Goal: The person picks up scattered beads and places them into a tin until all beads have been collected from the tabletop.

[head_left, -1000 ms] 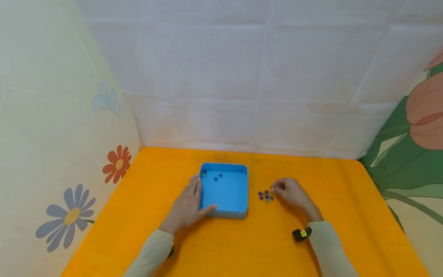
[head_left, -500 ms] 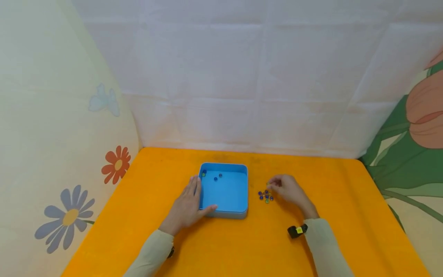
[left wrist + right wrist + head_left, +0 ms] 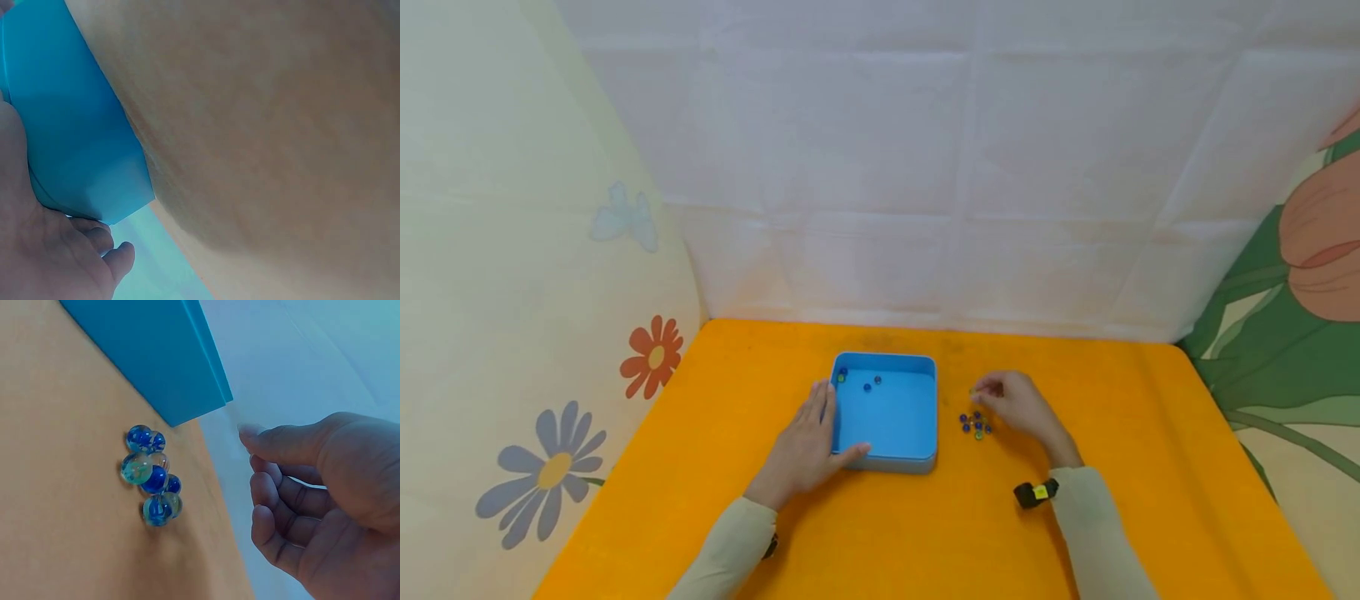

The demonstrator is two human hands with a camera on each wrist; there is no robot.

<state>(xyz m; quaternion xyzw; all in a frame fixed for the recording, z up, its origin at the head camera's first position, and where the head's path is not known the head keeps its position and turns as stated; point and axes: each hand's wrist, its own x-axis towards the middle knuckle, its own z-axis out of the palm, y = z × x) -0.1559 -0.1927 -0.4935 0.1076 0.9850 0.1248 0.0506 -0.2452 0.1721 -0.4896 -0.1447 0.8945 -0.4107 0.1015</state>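
Note:
The blue square box point(image 3: 887, 465) stands on the table, with several glass marbles point(image 3: 867, 387) toward its back left inside. My left hand point(image 3: 801, 454) lies along the box's left wall with straight fingers, its thumb at the front rim. In the left wrist view its palm point(image 3: 53, 262) is against the blue wall. Right of the box, a cluster of glass marbles point(image 3: 154, 479), mostly blue, sits on the table. Just behind this cluster my right hand point(image 3: 1018, 408) pinches a small yellowish marble point(image 3: 972, 391) between thumb and fingertips. In the right wrist view the fingertips hide that marble.
An orange cloth point(image 3: 880, 542) covers the table. A white sheet point(image 3: 850, 167) hangs behind its back edge. Printed hangings with flowers stand at the left point(image 3: 512, 292) and right point(image 3: 1300, 333).
My right hand has lifted off the cluster with a yellowish marble and moved left and back, toward the box. My left hand and the box have not moved.

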